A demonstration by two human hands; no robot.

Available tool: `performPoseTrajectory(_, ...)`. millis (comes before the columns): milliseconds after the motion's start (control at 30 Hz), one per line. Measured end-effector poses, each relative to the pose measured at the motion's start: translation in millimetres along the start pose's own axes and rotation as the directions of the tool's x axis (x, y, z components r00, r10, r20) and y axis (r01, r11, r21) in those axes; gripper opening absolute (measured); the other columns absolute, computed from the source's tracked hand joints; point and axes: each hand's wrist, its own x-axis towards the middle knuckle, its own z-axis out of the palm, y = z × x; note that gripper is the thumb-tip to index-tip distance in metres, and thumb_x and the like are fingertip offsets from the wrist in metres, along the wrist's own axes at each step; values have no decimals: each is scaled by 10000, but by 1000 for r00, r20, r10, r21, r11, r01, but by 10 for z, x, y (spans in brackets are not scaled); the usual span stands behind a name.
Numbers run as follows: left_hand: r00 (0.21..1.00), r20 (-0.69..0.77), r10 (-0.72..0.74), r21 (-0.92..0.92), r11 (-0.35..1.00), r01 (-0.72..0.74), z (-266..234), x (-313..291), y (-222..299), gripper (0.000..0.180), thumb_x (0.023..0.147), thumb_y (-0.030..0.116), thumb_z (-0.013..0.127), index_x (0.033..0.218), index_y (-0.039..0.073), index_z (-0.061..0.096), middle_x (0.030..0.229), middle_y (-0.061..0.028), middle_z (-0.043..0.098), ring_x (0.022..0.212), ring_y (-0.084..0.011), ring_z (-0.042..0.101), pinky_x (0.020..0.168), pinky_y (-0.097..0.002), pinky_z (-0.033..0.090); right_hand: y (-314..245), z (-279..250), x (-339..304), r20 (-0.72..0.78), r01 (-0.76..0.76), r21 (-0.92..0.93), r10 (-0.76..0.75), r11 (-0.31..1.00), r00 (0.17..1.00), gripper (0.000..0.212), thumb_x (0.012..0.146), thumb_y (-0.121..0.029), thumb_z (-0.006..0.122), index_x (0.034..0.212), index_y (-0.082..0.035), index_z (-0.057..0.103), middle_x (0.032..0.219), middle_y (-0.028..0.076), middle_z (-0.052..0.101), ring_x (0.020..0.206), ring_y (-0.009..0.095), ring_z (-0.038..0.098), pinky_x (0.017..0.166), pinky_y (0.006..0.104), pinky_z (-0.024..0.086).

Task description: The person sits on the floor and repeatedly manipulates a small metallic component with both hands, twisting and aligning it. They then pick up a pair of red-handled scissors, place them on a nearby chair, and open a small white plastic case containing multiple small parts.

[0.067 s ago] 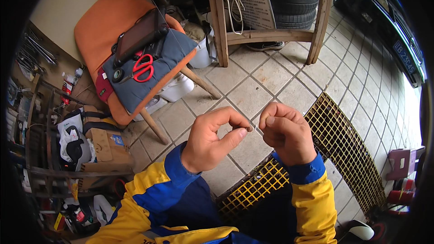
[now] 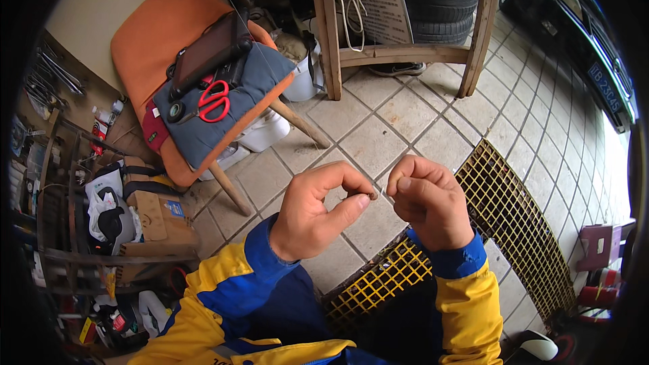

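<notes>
My left hand (image 2: 314,211) is held out over the tiled floor, thumb and forefinger pinched together. A tiny dark bit shows at its fingertips, too small to name. Close beside it, a narrow gap away, my right hand (image 2: 431,201) is closed, its thumb pressed against the curled forefinger. Whatever lies in that pinch is hidden. Up to the left, an orange chair (image 2: 165,17) bears a grey-blue cushion (image 2: 250,105). On the cushion lie red-handled scissors (image 2: 214,101), a roll of dark tape (image 2: 176,111) and a black tablet-like device (image 2: 211,54).
Yellow floor grating (image 2: 517,220) lies beyond my right hand and below both hands. A wooden stand (image 2: 405,54) is in front of stacked tyres (image 2: 439,0). A dark car (image 2: 574,34) stands at far right. A metal rack (image 2: 67,257) and cardboard box (image 2: 152,220) are at left.
</notes>
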Motion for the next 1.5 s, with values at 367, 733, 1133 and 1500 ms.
performPoseTrajectory(367,911,223,346,-204,931,-304,-95,-213,680,55,924,42,756,904,-2,728,882,-133,719,826,-316,718,821,-501,559,-371,586,-526,276,303,-299,-222,905,935,211,839,-208,781,757,-16,747,576,30,610,476,169,540,473,358,347)
performPoseTrajectory(733,833,-76,548,-425,738,-524,131,-356,616,150,982,111,740,877,5,754,808,-85,667,690,-276,643,654,-407,503,-200,700,-361,478,438,-67,-356,897,803,180,898,-121,770,779,12,741,558,68,584,407,183,491,409,344,313)
performPoseTrajectory(1133,845,69,529,-669,653,-354,75,-370,510,165,984,39,709,848,-52,721,816,-152,632,755,-320,665,730,-425,566,-235,702,-404,505,395,-90,-300,914,809,178,915,-111,735,843,51,752,625,137,666,468,236,611,454,363,453)
performPoseTrajectory(1500,828,126,546,-742,606,-287,116,-330,534,134,972,-19,689,863,-93,715,847,-180,639,824,-342,677,777,-441,574,-232,662,-466,482,396,-40,-330,917,812,245,982,-171,707,847,29,744,664,116,709,479,201,627,448,332,467)
